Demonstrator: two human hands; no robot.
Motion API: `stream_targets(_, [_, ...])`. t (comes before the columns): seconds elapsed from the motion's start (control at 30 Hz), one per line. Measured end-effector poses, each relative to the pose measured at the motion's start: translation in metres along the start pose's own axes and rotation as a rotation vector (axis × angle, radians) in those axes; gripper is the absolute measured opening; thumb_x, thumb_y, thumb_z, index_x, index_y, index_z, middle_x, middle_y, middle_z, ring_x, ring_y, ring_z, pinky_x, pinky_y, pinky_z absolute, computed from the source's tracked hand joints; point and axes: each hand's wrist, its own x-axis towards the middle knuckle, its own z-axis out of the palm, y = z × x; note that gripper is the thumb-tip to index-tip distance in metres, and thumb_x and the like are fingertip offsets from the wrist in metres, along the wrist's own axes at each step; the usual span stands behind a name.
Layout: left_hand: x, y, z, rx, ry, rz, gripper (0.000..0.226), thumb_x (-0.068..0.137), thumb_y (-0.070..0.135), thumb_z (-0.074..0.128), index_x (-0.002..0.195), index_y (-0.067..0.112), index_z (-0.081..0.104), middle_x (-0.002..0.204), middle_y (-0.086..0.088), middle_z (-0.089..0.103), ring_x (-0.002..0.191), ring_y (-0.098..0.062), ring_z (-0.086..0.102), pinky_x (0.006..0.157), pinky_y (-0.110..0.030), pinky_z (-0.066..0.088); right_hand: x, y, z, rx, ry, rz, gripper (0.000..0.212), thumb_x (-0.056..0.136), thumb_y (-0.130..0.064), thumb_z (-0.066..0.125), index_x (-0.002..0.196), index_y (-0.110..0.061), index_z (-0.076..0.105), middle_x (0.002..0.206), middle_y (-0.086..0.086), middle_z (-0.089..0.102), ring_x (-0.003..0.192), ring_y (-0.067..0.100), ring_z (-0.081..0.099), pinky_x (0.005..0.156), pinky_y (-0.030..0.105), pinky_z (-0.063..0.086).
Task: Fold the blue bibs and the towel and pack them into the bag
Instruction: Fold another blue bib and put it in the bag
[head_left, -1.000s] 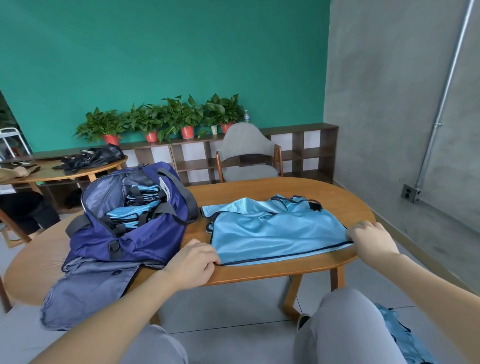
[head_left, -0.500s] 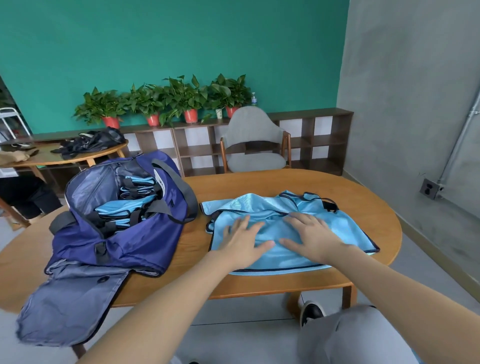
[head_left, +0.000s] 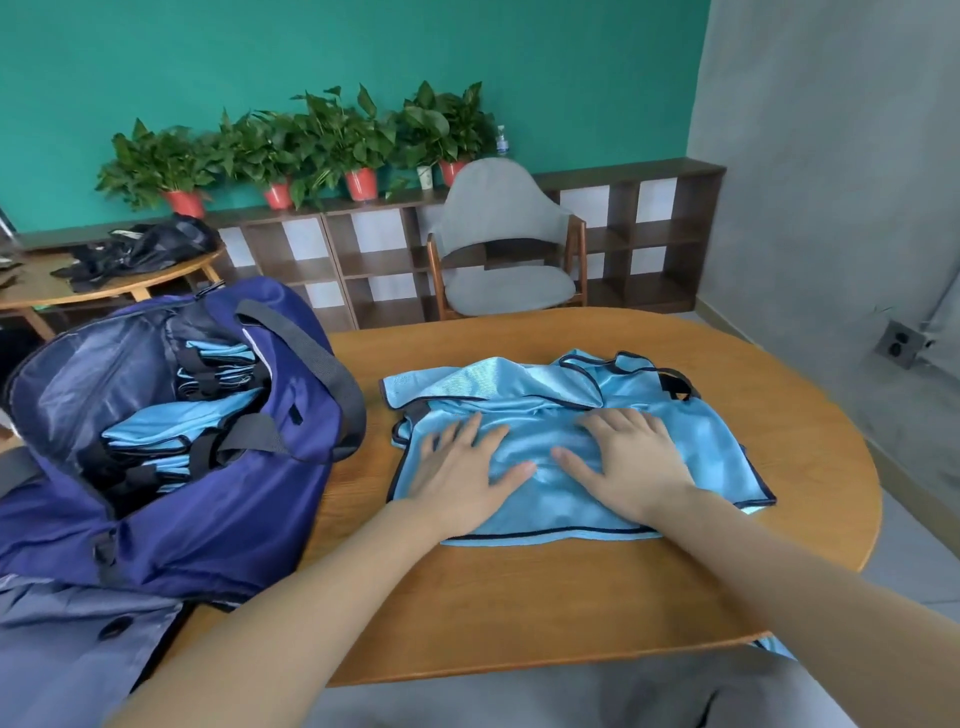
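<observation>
A light blue bib (head_left: 540, 395) with dark trim lies spread on the wooden table (head_left: 545, 597). My left hand (head_left: 462, 467) presses flat on its left half, fingers straight and spread. My right hand (head_left: 631, 462) presses flat on the bib's right half in the same way. To the left stands an open navy bag (head_left: 218, 499) with several folded blue bibs (head_left: 171, 421) inside it. A scrap of blue fabric (head_left: 774, 647) shows below the table's near right edge.
A grey chair (head_left: 501, 249) stands behind the table before a low wooden shelf (head_left: 623, 244) topped with potted plants (head_left: 322, 145). Another table (head_left: 67, 283) at the far left carries dark items. A grey wall (head_left: 831, 208) closes the right side.
Both hands let go of the bib's near corners and moved onto its middle, then slid apart slightly while pressing flat. The view has tilted down and closer to the table.
</observation>
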Motion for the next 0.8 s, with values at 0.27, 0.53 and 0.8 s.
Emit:
stream_targets(0.27, [0.047,-0.042,-0.035,-0.059,0.428,0.092,0.029,0.097,0.014,0.064,0.125,0.017,0.069,0.119,-0.003,0.069,0.114,-0.030,0.055,0.098,-0.042,0.043,0.065,-0.008,-0.005,0.049,0.044,0.024,0.031,0.101,-0.029,0.052,0.130,-0.022,0.062,0.131,0.001,0.061,0.123,0.027,0.048,0.102,0.041,0.039])
stream_targets(0.53, [0.071,-0.060,-0.048,0.218,0.254,0.087,0.026,0.094,0.041,0.068,0.116,0.027,0.069,0.125,0.009,0.060,0.119,-0.020,0.040,0.094,-0.036,0.031,0.086,0.011,0.000,0.128,-0.039,0.140,0.019,0.096,-0.039,0.059,0.088,-0.024,0.068,0.080,-0.002,0.067,0.086,0.025,0.063,0.071,0.035,0.043])
stream_targets(0.8, [0.074,-0.060,-0.059,0.111,0.442,0.055,0.017,0.101,0.024,0.056,0.104,0.025,0.073,0.103,0.006,0.067,0.101,-0.021,0.052,0.082,-0.034,0.035,0.079,0.015,-0.028,0.318,0.111,0.120,0.016,0.100,-0.033,0.062,0.098,-0.023,0.074,0.093,-0.007,0.069,0.086,0.019,0.063,0.070,0.040,0.056])
